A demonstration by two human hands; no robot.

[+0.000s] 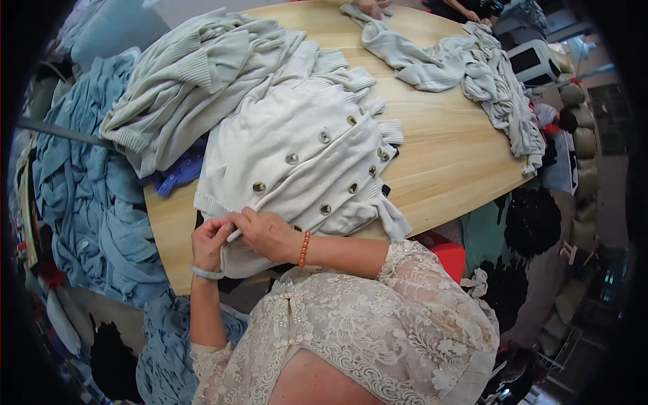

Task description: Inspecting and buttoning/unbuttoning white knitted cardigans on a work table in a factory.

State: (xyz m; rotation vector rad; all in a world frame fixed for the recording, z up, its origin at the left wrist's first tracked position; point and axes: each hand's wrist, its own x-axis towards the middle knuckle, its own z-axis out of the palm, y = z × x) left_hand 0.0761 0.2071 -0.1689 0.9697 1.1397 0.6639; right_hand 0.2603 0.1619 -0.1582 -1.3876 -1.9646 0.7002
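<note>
A cream knitted cardigan (266,128) lies spread on the wooden table in front of me, with round brown and grey buttons along its front in two rows. At its near edge, my left hand (210,243) pinches the hem with thumb and fingers. Right beside it, my right hand (266,235) is closed on the same edge by the front band, its fingertips almost meeting the left ones. The fingers hide the exact spot they hold. More ribbed cuffs and hems show at the cardigan's far right, so several such garments seem layered there.
Pale knitwear (202,74) is piled at the table's far left, beside a heap of blue knitwear (94,189). A blue buttoned piece (179,169) peeks out below. Across the wooden table (445,155), another person's hand (372,7) touches a grey-white garment (432,64).
</note>
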